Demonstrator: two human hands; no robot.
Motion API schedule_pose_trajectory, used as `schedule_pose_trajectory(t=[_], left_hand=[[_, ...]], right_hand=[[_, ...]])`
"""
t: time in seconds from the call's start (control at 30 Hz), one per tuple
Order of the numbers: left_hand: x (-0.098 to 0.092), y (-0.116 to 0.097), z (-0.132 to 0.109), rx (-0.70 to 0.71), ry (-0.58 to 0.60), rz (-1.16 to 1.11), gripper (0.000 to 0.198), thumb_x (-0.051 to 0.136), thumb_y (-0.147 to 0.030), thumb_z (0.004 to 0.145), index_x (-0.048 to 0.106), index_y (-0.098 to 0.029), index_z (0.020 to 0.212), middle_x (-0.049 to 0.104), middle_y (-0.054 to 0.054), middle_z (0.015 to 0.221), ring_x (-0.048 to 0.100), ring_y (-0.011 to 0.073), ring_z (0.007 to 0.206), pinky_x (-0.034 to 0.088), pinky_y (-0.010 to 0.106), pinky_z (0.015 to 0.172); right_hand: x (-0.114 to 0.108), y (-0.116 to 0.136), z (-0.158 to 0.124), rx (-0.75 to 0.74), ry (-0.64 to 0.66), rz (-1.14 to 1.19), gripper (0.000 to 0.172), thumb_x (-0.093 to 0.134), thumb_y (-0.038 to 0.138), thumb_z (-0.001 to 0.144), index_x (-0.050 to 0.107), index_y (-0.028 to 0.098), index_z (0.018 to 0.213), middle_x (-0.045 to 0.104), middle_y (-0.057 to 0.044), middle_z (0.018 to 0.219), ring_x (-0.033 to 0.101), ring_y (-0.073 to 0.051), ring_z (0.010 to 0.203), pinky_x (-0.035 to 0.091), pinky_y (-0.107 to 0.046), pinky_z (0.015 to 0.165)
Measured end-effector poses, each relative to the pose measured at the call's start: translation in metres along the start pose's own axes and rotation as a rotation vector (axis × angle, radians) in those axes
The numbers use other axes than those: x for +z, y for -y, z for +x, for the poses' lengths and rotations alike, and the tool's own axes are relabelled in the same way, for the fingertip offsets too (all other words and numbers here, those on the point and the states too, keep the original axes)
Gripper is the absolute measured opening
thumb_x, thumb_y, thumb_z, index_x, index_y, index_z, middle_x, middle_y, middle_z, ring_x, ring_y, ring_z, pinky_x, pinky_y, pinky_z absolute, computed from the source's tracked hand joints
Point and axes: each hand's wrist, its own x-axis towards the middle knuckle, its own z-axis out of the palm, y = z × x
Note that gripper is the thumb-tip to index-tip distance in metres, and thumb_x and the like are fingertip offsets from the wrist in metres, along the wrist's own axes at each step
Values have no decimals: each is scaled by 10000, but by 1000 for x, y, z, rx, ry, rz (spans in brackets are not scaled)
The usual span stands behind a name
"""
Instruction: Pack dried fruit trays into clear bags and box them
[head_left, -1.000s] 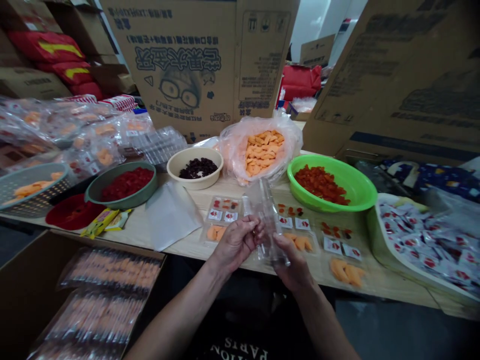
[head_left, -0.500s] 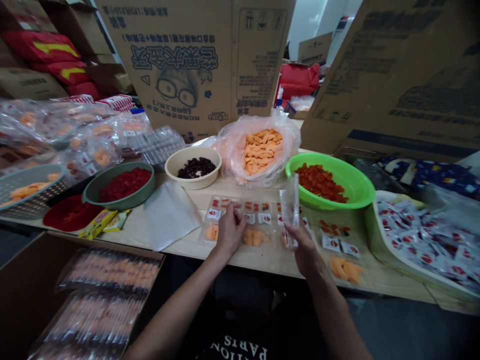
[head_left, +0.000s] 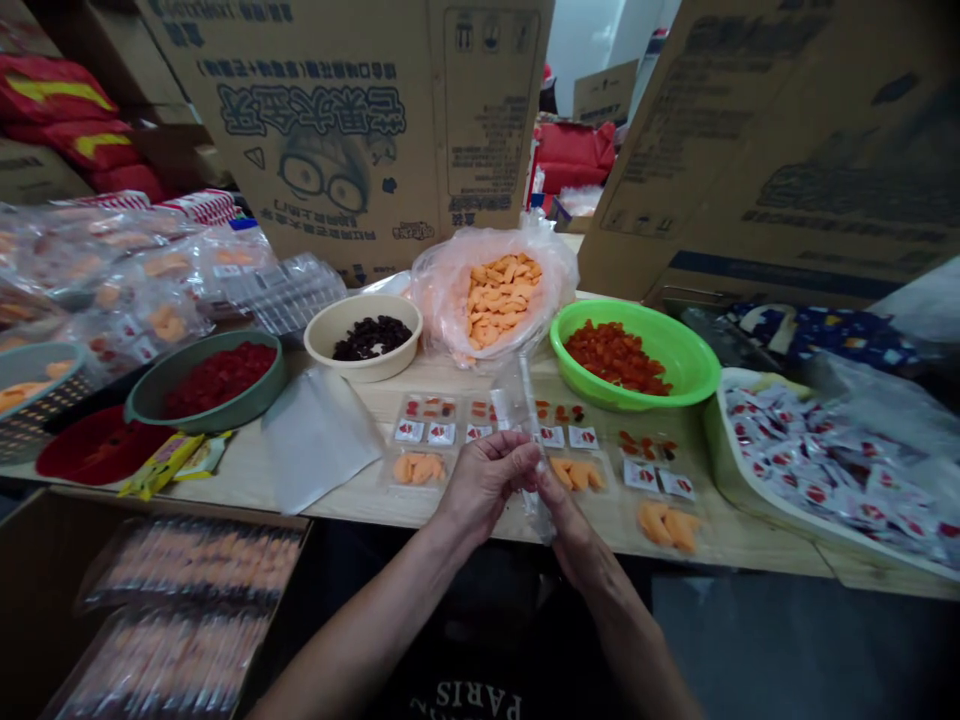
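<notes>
Both of my hands meet in front of the row of packs. My right hand is closed on clear plastic trays, held upright on edge; how many there are I cannot tell. The fingertips of my left hand pinch the near side of the same plastic. Below and around lie filled clear trays: a left one, a right one and a far-right one. Each shows orange crescent pieces, white sachets and small red and dark pieces. Another filled tray is partly hidden behind my left hand.
Behind stand a beige bowl of dark pieces, an open plastic bag of orange pieces and a green bowl of orange-red pieces. A sachet tub is right. A grey-green bowl and a carton of packs are left.
My left hand has moved right, off the left tray, to the clear plastic trays. My right hand has brought them left and nearer to me. The view has turned slightly right.
</notes>
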Motion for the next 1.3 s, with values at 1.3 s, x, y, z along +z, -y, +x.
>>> schedule_pose_trajectory(t=[1.3], left_hand=[[37,26,39,-49,115,-152,402,951,-325,576,709,-97,802,609,-8,664,522,59,577,447,185,595]], right_hand=[[-50,14,6,-51,-88,-47,527,545,607,905,639,320,1337,641,-28,1363,458,-286,1397,338,-499,1179]])
